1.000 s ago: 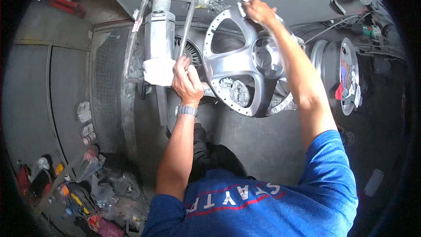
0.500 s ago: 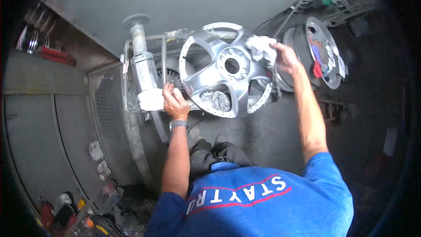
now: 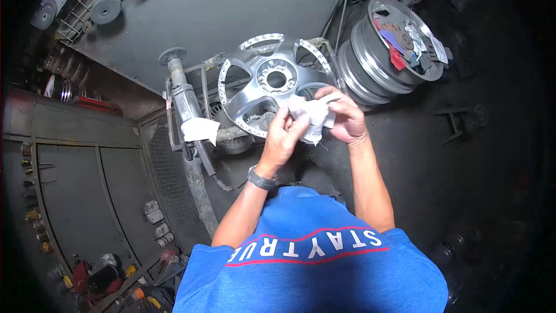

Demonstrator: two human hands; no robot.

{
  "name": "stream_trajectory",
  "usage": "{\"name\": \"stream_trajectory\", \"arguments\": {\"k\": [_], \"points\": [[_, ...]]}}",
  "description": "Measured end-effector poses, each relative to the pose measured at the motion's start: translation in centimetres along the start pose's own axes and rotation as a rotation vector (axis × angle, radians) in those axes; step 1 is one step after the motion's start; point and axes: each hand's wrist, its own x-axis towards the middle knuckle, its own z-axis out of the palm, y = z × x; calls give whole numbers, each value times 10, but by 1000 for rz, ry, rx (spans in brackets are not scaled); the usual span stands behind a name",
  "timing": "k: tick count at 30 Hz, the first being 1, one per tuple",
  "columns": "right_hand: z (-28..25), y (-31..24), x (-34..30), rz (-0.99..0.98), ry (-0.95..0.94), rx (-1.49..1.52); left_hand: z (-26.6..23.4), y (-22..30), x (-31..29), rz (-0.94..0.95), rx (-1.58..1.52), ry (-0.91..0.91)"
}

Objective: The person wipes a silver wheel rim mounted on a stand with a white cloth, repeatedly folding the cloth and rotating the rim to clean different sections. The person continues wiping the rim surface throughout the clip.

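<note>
One white cloth (image 3: 313, 113), crumpled, bunched | left hand (image 3: 281, 140): pinching it | right hand (image 3: 348, 119): pinching it

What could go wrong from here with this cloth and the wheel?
The loose cloth between the left hand and right hand might snag on the spoked wheel. Both hands are bare, so an edge, if sharp, could nick the skin. The scraps heaped at the top of the stacked wheels might spill if bumped.
</note>
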Motion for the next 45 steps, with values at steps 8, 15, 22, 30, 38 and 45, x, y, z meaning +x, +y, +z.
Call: {"name": "stream_trajectory", "arguments": {"k": [8, 15, 22, 30, 38, 45], "points": [[-21, -26, -37, -365, 144, -553, 43, -4, -4, 734, 946, 349], [-28, -45, -53, -476, 176, -873, 87, -24, 20, -91, 47, 395], [-33, -49, -60, -524, -186, -1398, 95, -75, 33, -43, -92, 342], [-70, -59, -31, -21, 397, -640, 109, -62, 36, -51, -458, 285], [-92, -60, -25, 143, 176, -265, 91, -80, 35, -173, 37, 501], [-80, -58, -17, 114, 46, -635, 111, -79, 34, -152, -16, 40]]}}
